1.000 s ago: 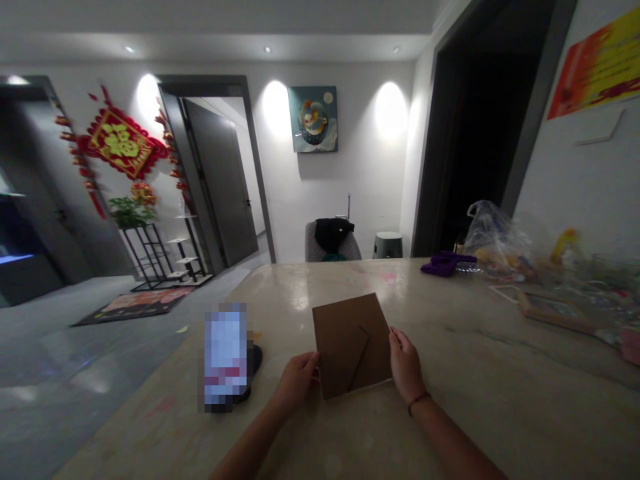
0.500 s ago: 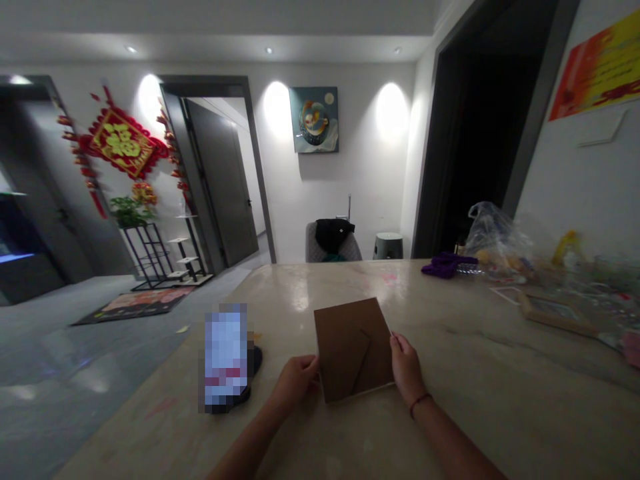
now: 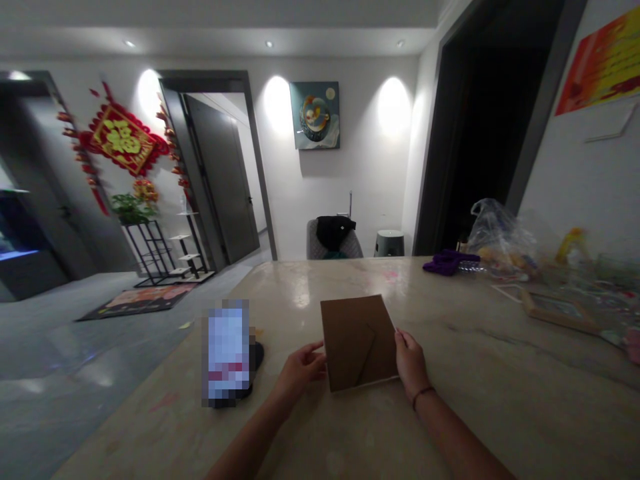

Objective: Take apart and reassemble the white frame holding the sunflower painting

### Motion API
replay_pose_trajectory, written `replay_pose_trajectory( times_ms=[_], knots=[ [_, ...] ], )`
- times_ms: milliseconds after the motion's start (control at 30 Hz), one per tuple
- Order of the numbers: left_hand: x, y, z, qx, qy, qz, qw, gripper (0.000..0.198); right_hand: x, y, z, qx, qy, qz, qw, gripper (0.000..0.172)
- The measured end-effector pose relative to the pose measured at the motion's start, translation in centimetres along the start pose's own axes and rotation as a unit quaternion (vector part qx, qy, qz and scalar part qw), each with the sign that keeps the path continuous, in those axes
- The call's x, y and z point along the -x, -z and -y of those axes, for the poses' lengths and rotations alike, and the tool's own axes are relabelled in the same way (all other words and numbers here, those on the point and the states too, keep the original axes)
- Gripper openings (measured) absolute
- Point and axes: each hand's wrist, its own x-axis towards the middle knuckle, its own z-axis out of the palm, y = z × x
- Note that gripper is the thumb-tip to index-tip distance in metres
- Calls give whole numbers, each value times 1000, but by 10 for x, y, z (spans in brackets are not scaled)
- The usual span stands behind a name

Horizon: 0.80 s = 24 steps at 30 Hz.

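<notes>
My right hand (image 3: pixel 411 359) grips a brown picture-frame backing board (image 3: pixel 356 347) by its right edge, thumb on the near face. The board is tilted up over the table, and a slanted stand flap outline shows on the side facing me. A thin pale edge runs along its sides. At the left edge, my left hand (image 3: pixel 303 367) has its fingers loosely apart, their tips at or just behind the board. Whether those tips press on it is hidden. A phone-like screen (image 3: pixel 229 350), blurred out, leans on a dark stand left of my left hand.
The marble-look table (image 3: pixel 475 400) spreads around my hands. To the right lie a wooden photo frame (image 3: pixel 560 312), a purple cloth (image 3: pixel 447 262) and a clear plastic bag (image 3: pixel 500 233) with things in it. A grey chair (image 3: pixel 315 243) with dark clothing stands beyond the far edge.
The board and my right hand have shifted slightly right and up in view. The fingers of my left hand have loosened from the board's left edge and spread.
</notes>
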Motion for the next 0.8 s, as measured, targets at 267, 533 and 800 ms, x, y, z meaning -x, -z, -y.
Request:
replay_pose_trajectory(
  times_ms=[267,533,800],
  knots=[
    [1,-1,0,30,-40,45,998,81,-6,0,-6,-28,-12,-7,1000,49],
    [2,2,-5,-47,-13,-65,997,50,5,-1,8,-2,15,-11,1000,47],
    [-3,15,-7,-69,-34,-142,987,42,18,-4,21,7,44,15,999,45]
  ],
)
